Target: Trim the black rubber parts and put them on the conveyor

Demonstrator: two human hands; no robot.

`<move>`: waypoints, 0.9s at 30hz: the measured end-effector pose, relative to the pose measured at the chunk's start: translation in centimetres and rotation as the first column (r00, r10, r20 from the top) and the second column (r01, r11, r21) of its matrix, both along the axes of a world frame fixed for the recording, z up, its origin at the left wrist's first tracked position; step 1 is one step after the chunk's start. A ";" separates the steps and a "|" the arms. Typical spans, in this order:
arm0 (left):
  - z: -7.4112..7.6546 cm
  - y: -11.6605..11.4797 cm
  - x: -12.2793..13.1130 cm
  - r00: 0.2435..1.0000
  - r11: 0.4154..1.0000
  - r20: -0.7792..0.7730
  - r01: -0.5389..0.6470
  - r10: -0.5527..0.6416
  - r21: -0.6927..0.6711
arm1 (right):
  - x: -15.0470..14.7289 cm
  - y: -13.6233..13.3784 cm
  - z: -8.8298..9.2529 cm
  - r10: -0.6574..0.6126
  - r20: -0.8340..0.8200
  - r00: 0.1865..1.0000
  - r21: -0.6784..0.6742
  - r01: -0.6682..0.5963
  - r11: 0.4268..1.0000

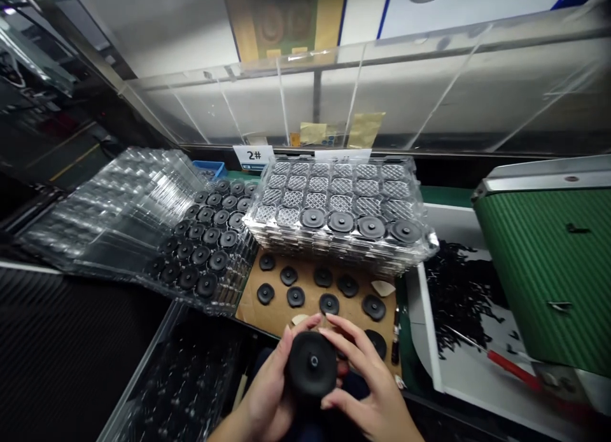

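Black rubber disc sits gripped at the near edge, held between the left hand and right hand. Beyond, loose discs lie on a cardboard sheet; the stacked clear plastic tray holds discs only along its near row.

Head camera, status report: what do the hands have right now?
Left hand and right hand both on a black disc. More discs on cardboard just ahead. Clear trays stacked beyond.
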State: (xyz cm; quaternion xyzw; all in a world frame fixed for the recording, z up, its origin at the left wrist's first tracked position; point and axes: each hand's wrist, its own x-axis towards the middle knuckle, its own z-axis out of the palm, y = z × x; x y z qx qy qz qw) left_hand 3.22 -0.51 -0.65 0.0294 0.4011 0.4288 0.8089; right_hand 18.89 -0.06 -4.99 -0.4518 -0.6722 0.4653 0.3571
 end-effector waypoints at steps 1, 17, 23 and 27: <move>-0.1 -0.5 -0.3 1.000 1.000 0.001 0.007 -0.007 -0.002 | -0.1 0.0 -0.1 0.033 -0.043 0.999 -0.049 -0.035 0.998; 0.9 -9.3 -4.5 0.974 0.974 -0.026 -0.224 0.225 0.019 | -7.5 -4.4 1.3 -0.139 -0.457 0.879 -0.665 -0.233 0.709; 1.6 -14.8 -7.1 0.956 0.953 0.081 -0.289 0.282 0.094 | -11.1 -9.4 3.5 -0.211 -0.470 0.857 -0.767 -0.278 0.578; 2.6 -20.6 -10.1 0.929 0.922 0.141 -0.362 0.343 0.137 | -14.3 -14.6 4.7 -0.173 -0.443 0.880 -0.764 -0.268 0.587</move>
